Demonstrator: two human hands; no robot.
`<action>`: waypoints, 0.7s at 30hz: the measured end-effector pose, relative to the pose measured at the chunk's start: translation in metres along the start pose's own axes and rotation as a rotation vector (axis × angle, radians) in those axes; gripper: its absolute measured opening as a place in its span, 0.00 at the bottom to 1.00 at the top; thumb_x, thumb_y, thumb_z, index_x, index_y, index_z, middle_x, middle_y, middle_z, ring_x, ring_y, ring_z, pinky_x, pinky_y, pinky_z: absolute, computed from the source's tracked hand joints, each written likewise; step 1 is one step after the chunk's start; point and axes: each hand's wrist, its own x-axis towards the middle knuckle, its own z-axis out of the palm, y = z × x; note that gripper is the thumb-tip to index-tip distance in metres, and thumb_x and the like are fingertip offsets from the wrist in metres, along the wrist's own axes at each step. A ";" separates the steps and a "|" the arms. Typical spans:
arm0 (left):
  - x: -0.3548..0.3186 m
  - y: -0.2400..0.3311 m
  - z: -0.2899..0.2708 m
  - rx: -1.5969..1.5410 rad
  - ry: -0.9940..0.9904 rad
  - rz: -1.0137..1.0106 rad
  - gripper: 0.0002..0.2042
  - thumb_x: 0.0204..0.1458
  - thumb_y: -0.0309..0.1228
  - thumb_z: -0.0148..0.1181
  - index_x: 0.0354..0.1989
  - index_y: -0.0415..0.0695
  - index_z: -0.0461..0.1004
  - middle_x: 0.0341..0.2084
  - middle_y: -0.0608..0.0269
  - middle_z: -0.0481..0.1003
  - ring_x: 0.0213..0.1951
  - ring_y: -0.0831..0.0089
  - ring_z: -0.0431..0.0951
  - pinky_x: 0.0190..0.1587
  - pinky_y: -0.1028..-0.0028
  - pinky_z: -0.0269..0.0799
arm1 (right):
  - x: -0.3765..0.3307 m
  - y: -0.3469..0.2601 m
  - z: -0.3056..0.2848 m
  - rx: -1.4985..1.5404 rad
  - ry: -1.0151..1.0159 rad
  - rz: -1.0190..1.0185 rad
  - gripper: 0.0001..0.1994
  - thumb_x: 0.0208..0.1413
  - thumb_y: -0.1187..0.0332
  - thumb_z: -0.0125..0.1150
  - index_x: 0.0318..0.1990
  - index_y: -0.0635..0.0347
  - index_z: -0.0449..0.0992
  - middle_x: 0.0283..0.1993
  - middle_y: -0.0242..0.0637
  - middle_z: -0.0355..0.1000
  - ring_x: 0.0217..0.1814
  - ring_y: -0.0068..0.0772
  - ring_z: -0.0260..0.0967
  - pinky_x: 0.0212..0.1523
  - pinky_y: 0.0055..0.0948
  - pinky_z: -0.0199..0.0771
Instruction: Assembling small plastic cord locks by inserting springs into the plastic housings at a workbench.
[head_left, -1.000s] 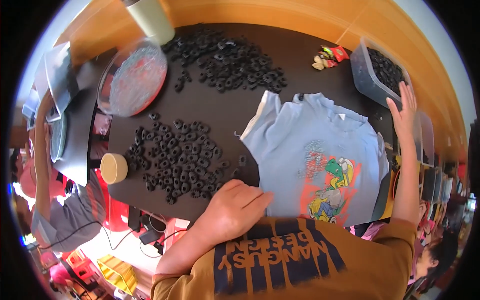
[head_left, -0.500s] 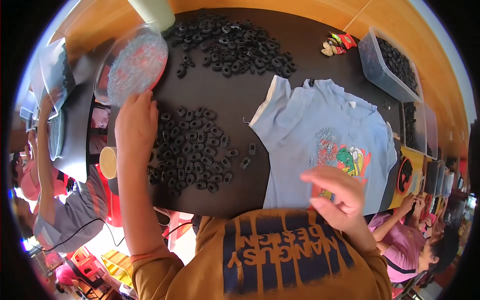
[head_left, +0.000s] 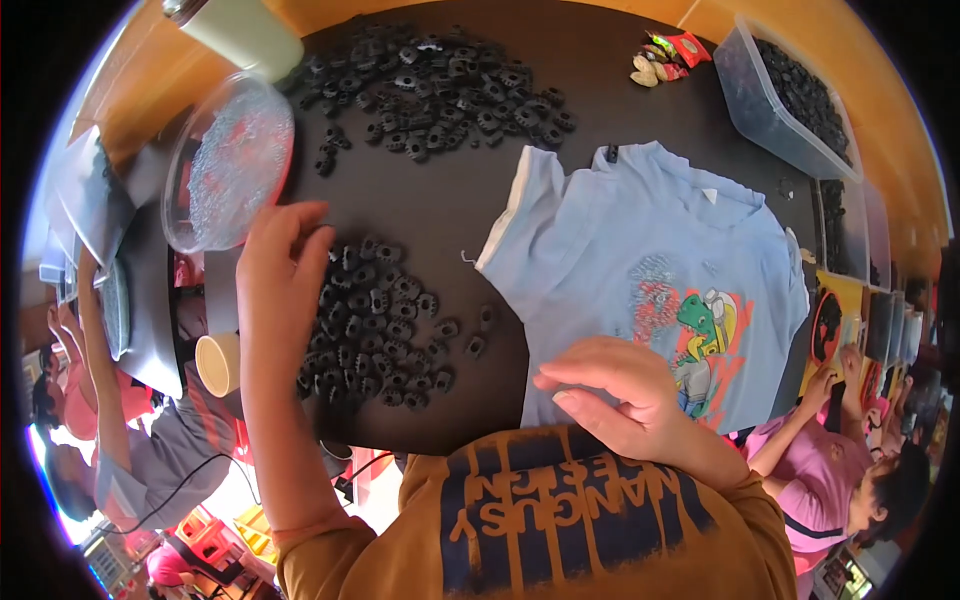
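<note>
Beside a round clear dish point(head_left: 170, 205) of tiny shiny translucent pieces point(head_left: 235, 150), my left hand point(head_left: 275, 265) hovers at the near rim, fingers bent, thumb apart; I see nothing held. A light blue T-shirt point(head_left: 590, 240) with a cartoon dinosaur print is spread on the right of the dark table. A small heap of similar tiny pieces point(head_left: 655, 290) lies on it. Over its lower left part is my right hand point(head_left: 625, 395), fingers curved together, a gap to the thumb, nothing visible inside. Small black plastic parts point(head_left: 370, 325) are heaped right of my left forearm.
A larger pile of black parts point(head_left: 440, 90) covers the far table. A pale green bottle point(head_left: 240, 40) stands far left, a beige cup point(head_left: 217, 365) near left. Far right are wrapped snacks point(head_left: 670, 58) and a clear bin point(head_left: 785, 110) of black pieces. Other people sit at both sides.
My left hand has drawn back slightly from the dish, its thumb now apart from the fingers. My right hand has moved left across the shirt. The view has shifted slightly.
</note>
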 end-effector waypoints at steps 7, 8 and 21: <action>-0.059 0.088 0.030 -1.360 -0.565 -0.121 0.13 0.53 0.15 0.52 0.48 0.30 0.68 0.44 0.55 0.71 0.45 0.72 0.74 0.46 0.71 0.78 | 0.004 -0.003 -0.008 -0.005 0.240 -0.092 0.21 0.44 0.74 0.68 0.48 0.68 0.73 0.45 0.45 0.73 0.45 0.43 0.72 0.43 0.33 0.71; -0.064 0.092 0.035 -1.421 -0.586 -0.149 0.13 0.53 0.16 0.52 0.49 0.30 0.67 0.44 0.54 0.71 0.45 0.72 0.74 0.47 0.70 0.77 | 0.005 -0.005 -0.010 -0.007 0.243 -0.116 0.21 0.44 0.74 0.68 0.48 0.67 0.73 0.45 0.45 0.73 0.44 0.43 0.72 0.43 0.33 0.71; -0.096 0.101 0.043 -1.194 -0.309 -0.138 0.08 0.48 0.20 0.55 0.37 0.35 0.68 0.26 0.57 0.72 0.28 0.73 0.72 0.33 0.74 0.68 | -0.009 0.003 0.008 -0.107 0.399 -0.600 0.10 0.49 0.70 0.61 0.39 0.63 0.76 0.41 0.42 0.73 0.36 0.38 0.72 0.32 0.32 0.73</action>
